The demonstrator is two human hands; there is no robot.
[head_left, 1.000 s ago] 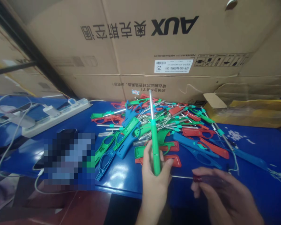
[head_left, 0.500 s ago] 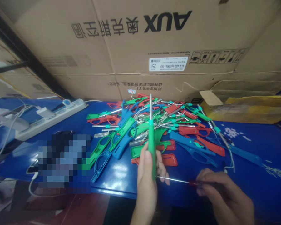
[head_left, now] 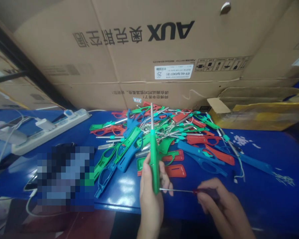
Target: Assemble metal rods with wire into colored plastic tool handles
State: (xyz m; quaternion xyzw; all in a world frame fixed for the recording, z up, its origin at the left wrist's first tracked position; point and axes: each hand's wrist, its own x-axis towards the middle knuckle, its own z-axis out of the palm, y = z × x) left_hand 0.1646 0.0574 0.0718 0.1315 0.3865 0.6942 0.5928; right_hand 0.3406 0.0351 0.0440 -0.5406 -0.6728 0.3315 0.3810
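Note:
Upright in my left hand [head_left: 147,189] is a green long-nosed gas lighter [head_left: 153,162], its metal tube pointing away from me; the fingers are closed around its handle. My right hand [head_left: 221,202] is wrapped round the dark red handle of a screwdriver [head_left: 178,191]. The thin shaft runs left, and its tip meets the lower right edge of the lighter's handle. Behind lies a heap of lighter parts: red, green and blue shells, metal tubes and thin wires. A green shell [head_left: 165,146] and a red shell [head_left: 175,170] lie just beyond my left hand.
A large cardboard box [head_left: 129,66] walls off the back of the blue table [head_left: 124,191]. At left are a white power strip [head_left: 52,131] with plugs and a blurred-out phone-like object [head_left: 64,176]. An open carton [head_left: 259,114] stands back right, near small white bits [head_left: 241,140].
The view has shifted slightly. Both hands, with the lighter and screwdriver, appear a little further left in it. My right hand has turned on the screwdriver handle and sits closer to the lighter.

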